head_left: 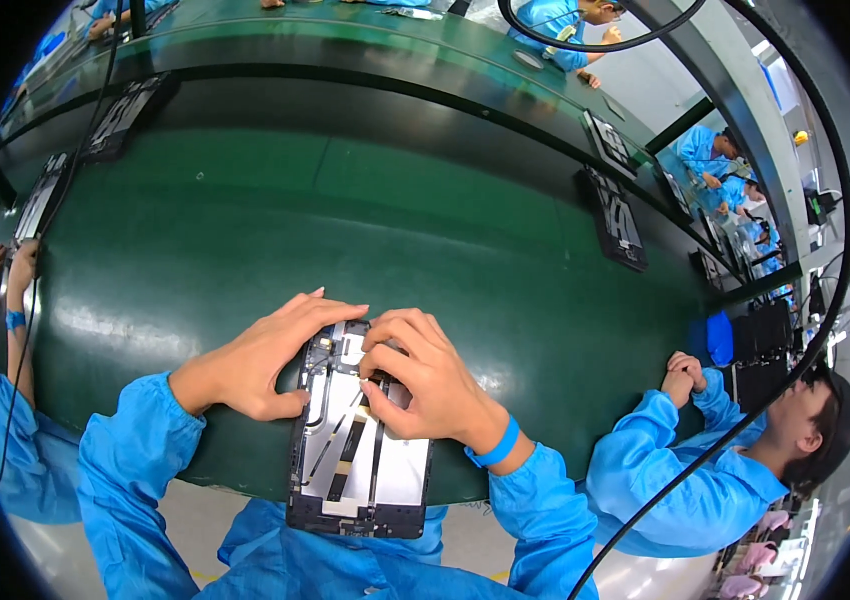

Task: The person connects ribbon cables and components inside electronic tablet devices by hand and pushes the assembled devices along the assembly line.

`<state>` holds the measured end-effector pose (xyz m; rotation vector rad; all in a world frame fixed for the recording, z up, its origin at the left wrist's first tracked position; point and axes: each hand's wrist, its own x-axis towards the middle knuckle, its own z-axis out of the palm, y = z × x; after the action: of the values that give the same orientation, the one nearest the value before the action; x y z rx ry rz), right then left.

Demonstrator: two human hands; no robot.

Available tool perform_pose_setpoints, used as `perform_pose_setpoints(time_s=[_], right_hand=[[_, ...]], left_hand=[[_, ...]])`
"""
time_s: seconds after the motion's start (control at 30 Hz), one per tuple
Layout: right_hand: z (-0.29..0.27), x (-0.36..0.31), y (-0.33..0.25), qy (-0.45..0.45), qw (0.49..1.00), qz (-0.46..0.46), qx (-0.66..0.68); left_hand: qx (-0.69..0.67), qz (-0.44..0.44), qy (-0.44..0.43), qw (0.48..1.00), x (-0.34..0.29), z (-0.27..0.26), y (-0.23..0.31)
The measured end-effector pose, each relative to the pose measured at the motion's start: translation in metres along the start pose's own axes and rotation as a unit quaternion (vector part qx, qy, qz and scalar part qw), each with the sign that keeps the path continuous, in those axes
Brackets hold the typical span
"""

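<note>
An opened tablet point(403, 475), with a black frame, silver inner plates and dark flat cables, lies at the bench's near edge, its lower end overhanging toward me. My left hand point(260, 355) braces its upper left corner, fingers stretched along the top edge and thumb against the left side. Over the upper right part of the tablet, my right hand point(420, 375) has thumb and forefinger brought together near a thin dark cable point(353, 408). What sits between those fingertips is too small to make out. A blue band point(496, 444) circles my right wrist.
The green bench point(275, 230) curves around in front, with a dark raised rail point(365, 85) behind. Other opened tablets point(617, 220) lie at the right and far left. A co-worker point(685, 465) sits close on my right, another person's hands point(20, 265) at left. A black cable point(735, 420) hangs at right.
</note>
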<state>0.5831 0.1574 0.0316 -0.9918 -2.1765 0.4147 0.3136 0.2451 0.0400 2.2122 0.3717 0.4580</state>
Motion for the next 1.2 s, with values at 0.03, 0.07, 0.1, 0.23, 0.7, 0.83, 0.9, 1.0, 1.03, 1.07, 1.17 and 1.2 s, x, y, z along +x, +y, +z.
perform_pose_setpoints(time_s=[0.03, 0.07, 0.1, 0.23, 0.7, 0.83, 0.9, 1.0, 1.03, 1.07, 1.17, 1.2], right_hand=[[0.0, 0.0, -0.002, -0.002, 1.0, 0.004, -0.011], [0.001, 0.0, -0.003, -0.002, 1.0, 0.004, -0.011], [0.005, 0.0, -0.003, 0.004, 1.0, 0.001, -0.02], [0.003, 0.006, -0.013, -0.009, 1.0, 0.012, -0.027], [0.018, 0.01, -0.011, 0.011, 1.0, 0.017, -0.017], [0.019, 0.012, -0.01, 0.019, 0.999, 0.033, -0.002], [0.021, 0.013, -0.009, 0.031, 0.999, 0.032, -0.005], [0.022, 0.015, -0.009, 0.041, 0.999, 0.034, -0.01], [0.022, 0.015, -0.009, 0.039, 0.999, 0.036, -0.012], [0.023, 0.016, -0.009, 0.039, 0.999, 0.036, -0.012], [0.024, 0.017, -0.01, 0.039, 0.999, 0.029, -0.022], [0.024, 0.017, -0.011, 0.037, 0.999, 0.027, -0.026]], left_hand=[[0.003, 0.001, -0.009, 1.0, 0.0, 0.0, 0.001], [0.003, 0.001, -0.009, 1.0, 0.0, 0.0, 0.002], [0.005, 0.002, -0.009, 1.0, 0.0, 0.001, 0.0], [0.01, -0.002, -0.009, 1.0, -0.004, 0.002, -0.003], [-0.081, -0.065, -0.001, 0.995, -0.004, 0.0, -0.007], [-0.07, -0.066, -0.001, 0.995, -0.006, 0.0, -0.007], [-0.06, -0.065, 0.001, 0.996, -0.006, 0.0, -0.007], [-0.051, -0.063, 0.006, 0.997, -0.008, 0.0, -0.01], [-0.053, -0.061, 0.007, 0.997, -0.007, 0.0, -0.011], [-0.053, -0.061, 0.007, 0.997, -0.007, 0.0, -0.013], [-0.051, -0.062, -0.003, 0.997, -0.008, 0.001, -0.019], [-0.047, -0.063, -0.003, 0.997, -0.008, 0.001, -0.019]])
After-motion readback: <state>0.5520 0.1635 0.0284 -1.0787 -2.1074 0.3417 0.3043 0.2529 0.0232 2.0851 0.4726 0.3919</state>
